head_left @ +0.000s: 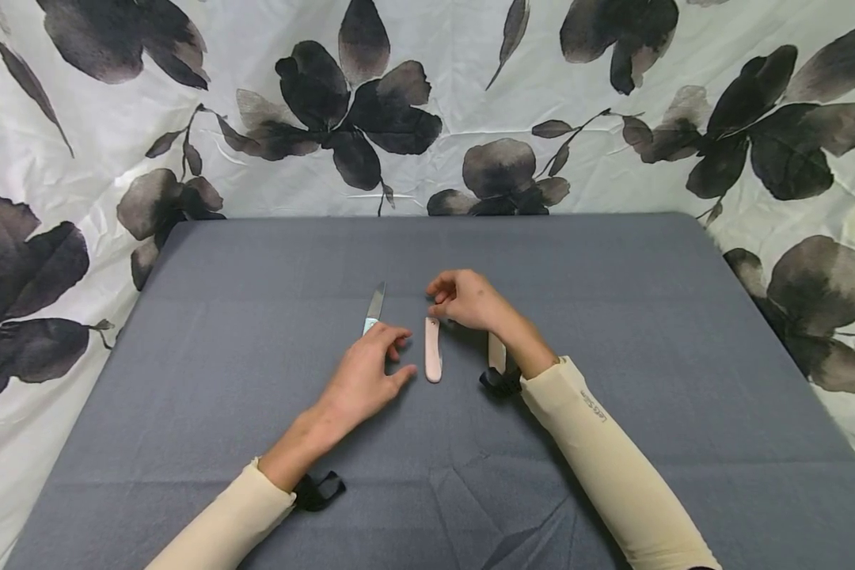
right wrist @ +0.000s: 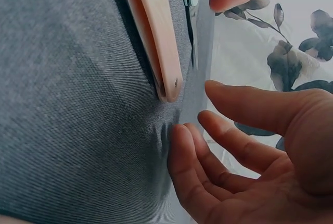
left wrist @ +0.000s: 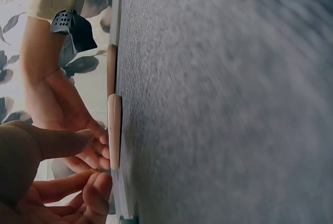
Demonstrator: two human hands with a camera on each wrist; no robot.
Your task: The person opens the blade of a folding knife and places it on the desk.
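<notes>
Left hand [head_left: 366,376]: fingers parted, empty.
Right hand [head_left: 468,301]: fingers loosely bent, empty.
Pink knife [head_left: 433,352]: folded, right of left hand.
Open knife [head_left: 375,305]: left, blade pointing far.

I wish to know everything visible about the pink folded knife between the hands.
The pink folded knife is slender and slightly curved; its sides look like smooth plastic. A slot runs along one edge, and a dark pin mark shows near the far end. It lies flat on the grey cloth; the left hand beside it and the right hand by that end seem not to touch it.
</notes>
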